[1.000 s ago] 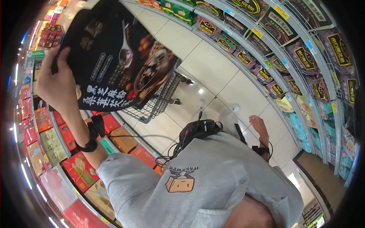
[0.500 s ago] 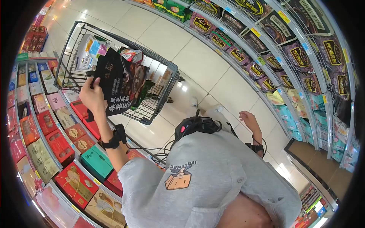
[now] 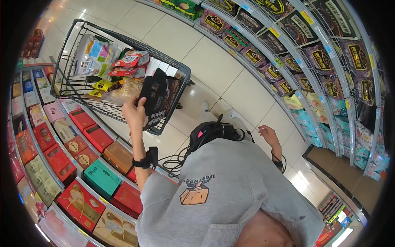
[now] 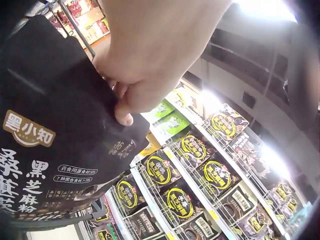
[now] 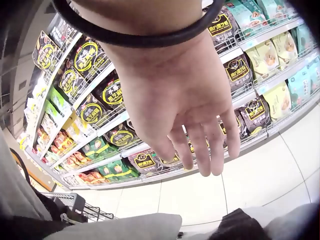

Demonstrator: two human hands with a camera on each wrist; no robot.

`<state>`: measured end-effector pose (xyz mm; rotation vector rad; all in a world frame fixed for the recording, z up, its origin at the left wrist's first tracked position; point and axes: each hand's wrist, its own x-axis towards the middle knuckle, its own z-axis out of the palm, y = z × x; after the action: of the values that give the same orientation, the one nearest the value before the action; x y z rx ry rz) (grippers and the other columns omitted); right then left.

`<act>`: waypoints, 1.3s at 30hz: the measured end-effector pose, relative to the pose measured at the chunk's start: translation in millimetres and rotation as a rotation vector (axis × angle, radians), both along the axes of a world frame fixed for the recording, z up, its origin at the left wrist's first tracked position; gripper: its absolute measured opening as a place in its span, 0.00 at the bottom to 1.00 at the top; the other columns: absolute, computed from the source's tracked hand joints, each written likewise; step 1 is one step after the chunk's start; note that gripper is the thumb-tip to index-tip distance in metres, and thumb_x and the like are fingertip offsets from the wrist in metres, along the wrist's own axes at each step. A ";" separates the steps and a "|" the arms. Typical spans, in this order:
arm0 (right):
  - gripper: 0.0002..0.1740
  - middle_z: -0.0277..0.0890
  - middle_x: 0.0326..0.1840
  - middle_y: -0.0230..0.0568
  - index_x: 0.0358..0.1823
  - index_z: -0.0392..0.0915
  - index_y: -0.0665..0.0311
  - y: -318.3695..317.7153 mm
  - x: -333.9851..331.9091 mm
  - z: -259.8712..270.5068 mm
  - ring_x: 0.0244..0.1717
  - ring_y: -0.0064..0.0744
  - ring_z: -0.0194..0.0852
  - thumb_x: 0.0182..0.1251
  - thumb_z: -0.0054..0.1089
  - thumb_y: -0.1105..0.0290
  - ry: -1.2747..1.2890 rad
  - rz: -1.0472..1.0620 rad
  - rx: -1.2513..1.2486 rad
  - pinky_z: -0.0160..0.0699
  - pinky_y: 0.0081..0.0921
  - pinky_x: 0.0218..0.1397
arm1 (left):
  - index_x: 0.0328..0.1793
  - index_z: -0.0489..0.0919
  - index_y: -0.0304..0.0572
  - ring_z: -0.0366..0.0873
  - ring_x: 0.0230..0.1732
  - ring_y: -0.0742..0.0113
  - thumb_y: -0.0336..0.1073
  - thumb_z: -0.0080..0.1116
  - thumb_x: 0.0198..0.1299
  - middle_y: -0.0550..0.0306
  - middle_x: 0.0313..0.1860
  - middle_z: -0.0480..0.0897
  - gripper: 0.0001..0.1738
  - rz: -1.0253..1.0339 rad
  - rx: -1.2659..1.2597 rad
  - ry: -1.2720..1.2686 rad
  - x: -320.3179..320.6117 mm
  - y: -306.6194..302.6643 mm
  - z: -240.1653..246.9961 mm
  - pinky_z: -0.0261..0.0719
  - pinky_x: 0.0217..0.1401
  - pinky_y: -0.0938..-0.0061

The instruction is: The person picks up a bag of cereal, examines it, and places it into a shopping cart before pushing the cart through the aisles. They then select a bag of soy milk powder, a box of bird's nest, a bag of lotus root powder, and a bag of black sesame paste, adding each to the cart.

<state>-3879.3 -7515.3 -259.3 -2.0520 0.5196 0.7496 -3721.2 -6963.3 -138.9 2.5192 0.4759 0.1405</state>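
The left hand [image 3: 133, 112] grips a black bag [image 3: 159, 99] by its edge, over the near end of the cart [image 3: 103, 31]. The right hand [image 3: 267, 134] hangs loose, far from it, holding nothing.

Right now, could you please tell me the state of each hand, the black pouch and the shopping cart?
Left hand, grips the black pouch by its edge.
Right hand, open, fingers relaxed, holding nothing.
Black pouch, held at the cart's near end.
Shopping cart, partly loaded with snack packets.
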 end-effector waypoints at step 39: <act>0.15 0.82 0.35 0.41 0.52 0.79 0.67 33.8 4.5 6.5 0.36 0.27 0.80 0.70 0.53 0.67 0.028 0.090 0.007 0.77 0.24 0.44 | 0.42 0.80 0.28 0.78 0.43 0.32 0.28 0.64 0.50 0.31 0.37 0.81 0.13 0.001 0.142 0.154 -6.2 64.4 -49.1 0.76 0.47 0.51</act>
<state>-3874.8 -7481.4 -252.8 -2.0719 0.4418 0.8336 -3727.3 -6898.9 -188.0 2.6812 0.5459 -0.0207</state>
